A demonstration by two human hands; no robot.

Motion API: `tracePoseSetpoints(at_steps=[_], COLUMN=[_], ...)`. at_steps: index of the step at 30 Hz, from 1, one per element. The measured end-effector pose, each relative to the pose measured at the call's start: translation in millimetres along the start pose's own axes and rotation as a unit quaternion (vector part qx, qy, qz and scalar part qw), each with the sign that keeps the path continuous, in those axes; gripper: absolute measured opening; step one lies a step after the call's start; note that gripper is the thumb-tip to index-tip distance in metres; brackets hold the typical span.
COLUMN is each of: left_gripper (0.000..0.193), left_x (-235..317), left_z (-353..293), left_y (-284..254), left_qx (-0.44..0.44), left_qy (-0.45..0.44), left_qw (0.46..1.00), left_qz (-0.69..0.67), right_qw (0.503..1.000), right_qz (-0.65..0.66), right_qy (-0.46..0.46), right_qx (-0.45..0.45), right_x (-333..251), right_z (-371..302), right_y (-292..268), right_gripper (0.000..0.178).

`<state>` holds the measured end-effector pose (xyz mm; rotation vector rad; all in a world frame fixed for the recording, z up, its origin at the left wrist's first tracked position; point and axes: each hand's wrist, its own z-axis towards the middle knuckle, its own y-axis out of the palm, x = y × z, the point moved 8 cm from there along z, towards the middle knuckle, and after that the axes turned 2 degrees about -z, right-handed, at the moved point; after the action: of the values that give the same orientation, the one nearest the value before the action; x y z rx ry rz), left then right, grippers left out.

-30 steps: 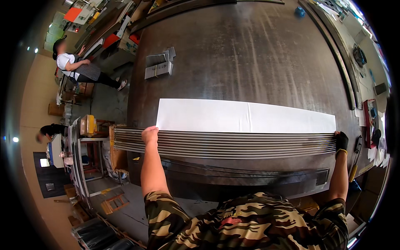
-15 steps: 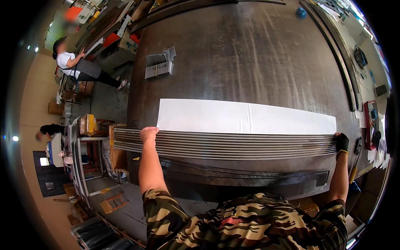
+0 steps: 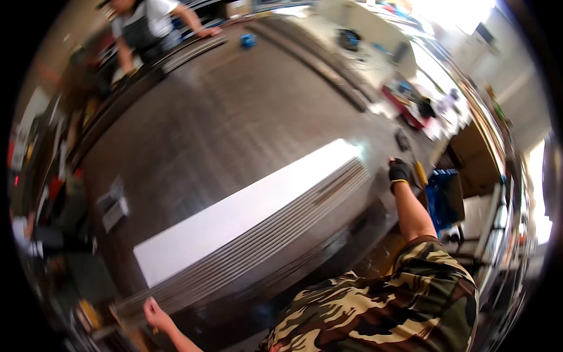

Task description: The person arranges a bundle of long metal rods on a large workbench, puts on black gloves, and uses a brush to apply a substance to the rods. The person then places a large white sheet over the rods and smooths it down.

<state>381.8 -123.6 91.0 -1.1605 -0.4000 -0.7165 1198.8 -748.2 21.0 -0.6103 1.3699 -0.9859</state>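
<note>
A long white sheet (image 3: 246, 208) lies flat at a slant on the dark metal table. Along its near edge runs a row of several thin, parallel metal rods (image 3: 264, 237). My bare left hand (image 3: 157, 315) is at the rods' near left end with its fingers curled in, and I see nothing in them. Past the rods' far right end is my right hand (image 3: 400, 171), in a dark fingerless glove with a yellow cuff. It is apart from the rods and sheet, and blur hides how its fingers are set. Near it lies a yellow-handled tool (image 3: 420, 174).
A small stack of grey metal pieces (image 3: 114, 210) rests at the table's left. A blue object (image 3: 248, 40) stands near the far edge, where another person (image 3: 146, 29) leans on the table. Long dark bars (image 3: 311, 61) line the far right side. A red tray (image 3: 404, 102) sits beyond.
The view has swung to the right and blurred. My right hand has come away from the rods' right end. My left hand has shifted off the sheet's corner toward the rods' near side.
</note>
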Motion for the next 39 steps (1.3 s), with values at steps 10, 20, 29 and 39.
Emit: tracePoseSetpoints(at_steps=[10, 20, 29, 39], left_gripper=[0.041, 0.055, 0.061, 0.061], left_x=[242.5, 227.1, 222.5, 216.3], left_z=[-192.4, -156.9, -110.2, -125.5], left_y=[63.4, 124.9, 206.8, 208.6], left_qx=[-0.379, -0.312, -0.345, -0.373], left_qy=[0.314, 0.294, 0.165, 0.148], left_qw=[0.866, 0.903, 0.900, 0.888], left_qz=[0.085, 0.035, 0.209, 0.225], right_qw=[0.932, 0.970, 0.968, 0.957], right_qz=[0.102, 0.095, 0.072, 0.024], right_qy=[-0.306, -0.211, -0.169, -0.222], right_qx=[-0.165, -0.068, -0.173, -0.186], right_x=[-25.1, -27.5, -84.9, -101.4], right_z=[-173.1, -97.1, -29.1, -31.8], right_y=[-78.7, -41.7, 24.9, 34.7], right_gripper=[0.040, 0.029, 0.020, 0.016])
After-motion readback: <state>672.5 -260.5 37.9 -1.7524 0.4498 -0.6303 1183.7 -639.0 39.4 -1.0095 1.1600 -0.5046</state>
